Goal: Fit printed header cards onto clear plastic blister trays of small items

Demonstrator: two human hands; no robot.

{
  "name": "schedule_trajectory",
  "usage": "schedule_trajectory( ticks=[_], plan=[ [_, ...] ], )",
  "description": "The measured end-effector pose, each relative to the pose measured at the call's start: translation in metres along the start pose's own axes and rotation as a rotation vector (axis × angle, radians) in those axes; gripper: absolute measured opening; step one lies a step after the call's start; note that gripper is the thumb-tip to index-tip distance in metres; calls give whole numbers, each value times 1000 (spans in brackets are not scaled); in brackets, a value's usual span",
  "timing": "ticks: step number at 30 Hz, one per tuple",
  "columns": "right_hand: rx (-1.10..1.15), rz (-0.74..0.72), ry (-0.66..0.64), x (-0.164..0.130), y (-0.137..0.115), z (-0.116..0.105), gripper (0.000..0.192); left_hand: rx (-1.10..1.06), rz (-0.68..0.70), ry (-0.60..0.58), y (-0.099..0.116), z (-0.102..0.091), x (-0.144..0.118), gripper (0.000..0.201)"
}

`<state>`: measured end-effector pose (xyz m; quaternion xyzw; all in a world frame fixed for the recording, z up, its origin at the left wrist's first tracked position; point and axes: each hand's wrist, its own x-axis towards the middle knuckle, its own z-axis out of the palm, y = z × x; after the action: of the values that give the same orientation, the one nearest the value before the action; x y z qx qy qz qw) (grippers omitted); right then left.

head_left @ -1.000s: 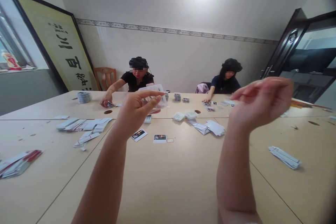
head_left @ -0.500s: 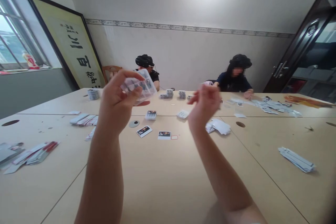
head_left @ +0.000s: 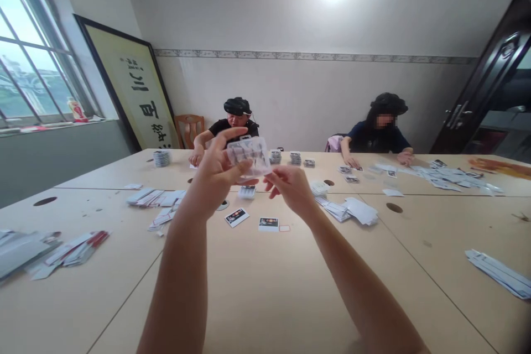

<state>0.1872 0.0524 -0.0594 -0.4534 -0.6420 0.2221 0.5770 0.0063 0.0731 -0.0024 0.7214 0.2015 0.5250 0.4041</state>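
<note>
Raised over the middle of the table, my left hand (head_left: 215, 177) grips a clear plastic compartment box (head_left: 254, 156), its thumb across the front. Small pieces show inside the box, too blurred to name. At the box's lower right corner, the fingers of my right hand (head_left: 290, 185) are pinched together and appear to hold its edge. Below the hands, two dark printed cards (head_left: 269, 224) and a small red-edged label (head_left: 284, 228) lie flat on the table. Another clear box (head_left: 247, 192) stands just beyond them.
Paper stacks (head_left: 155, 197) and flat packets (head_left: 74, 251) lie to the left, white sheets (head_left: 360, 210) and a strip bundle (head_left: 498, 272) to the right. Stacked boxes (head_left: 161, 158) stand at the far left. Two people (head_left: 236, 121) sit across the table (head_left: 257, 293).
My right hand has moved left to the box's corner. My left hand has turned the box more upright and face-on. The view has shifted, and the person across on the left is less hidden.
</note>
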Motion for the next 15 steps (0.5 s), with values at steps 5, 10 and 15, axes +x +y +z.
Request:
schedule_trajectory(
  ticks=[5, 10, 15],
  plan=[
    [50, -218, 447, -21, -36, -22, 16, -134, -112, -160, 7, 12, -6, 62],
    [-168, -548, 542, -39, -58, -24, 6, -111, -127, -267, 19, 24, -20, 62],
    [-251, -691, 462, -40, -59, -24, 13, -18, -75, -241, 27, 31, -32, 55]
  ],
)
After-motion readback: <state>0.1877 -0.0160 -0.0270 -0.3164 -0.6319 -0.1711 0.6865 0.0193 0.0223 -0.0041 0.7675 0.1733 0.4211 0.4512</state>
